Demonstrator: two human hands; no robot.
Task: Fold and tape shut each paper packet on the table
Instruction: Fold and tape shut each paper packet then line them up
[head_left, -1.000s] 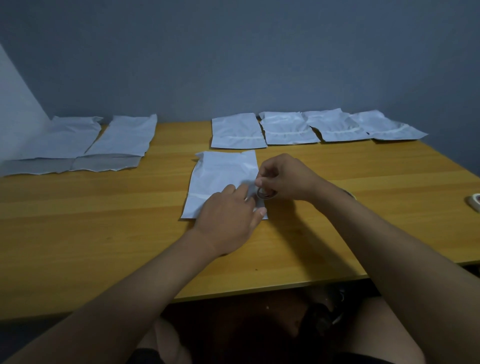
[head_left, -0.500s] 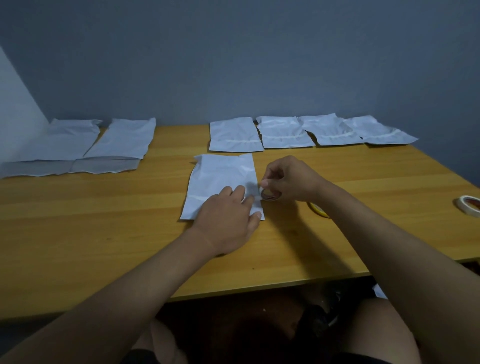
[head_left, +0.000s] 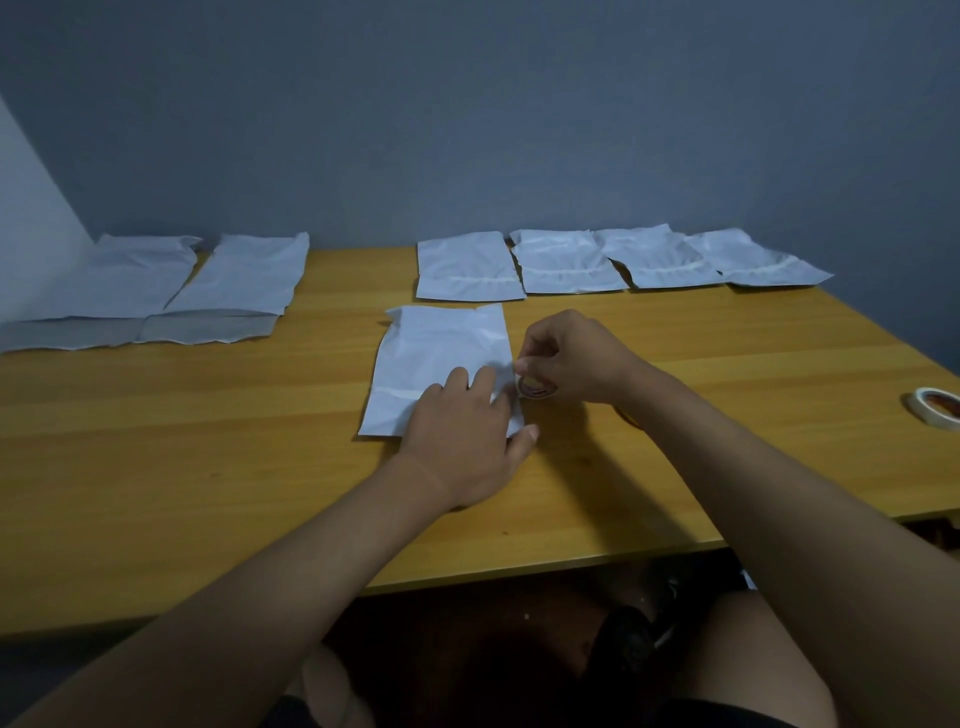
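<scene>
Left hand (head_left: 460, 431): you're pressing flat fingers on the packet (head_left: 441, 364).
Right hand (head_left: 563, 361): you're pinching the tape roll (head_left: 535, 387).
Risk: tape wrinkling if the fold slips.

A white paper packet (head_left: 441, 358) is laid flat on the wooden table (head_left: 208, 441), its lower flap folded up and creased. Four folded packets (head_left: 613, 260) are ranged in a row behind it; two more packets (head_left: 171, 286) are spread at the table's far left. A small tape roll (head_left: 535, 387) is held against its right edge.
</scene>
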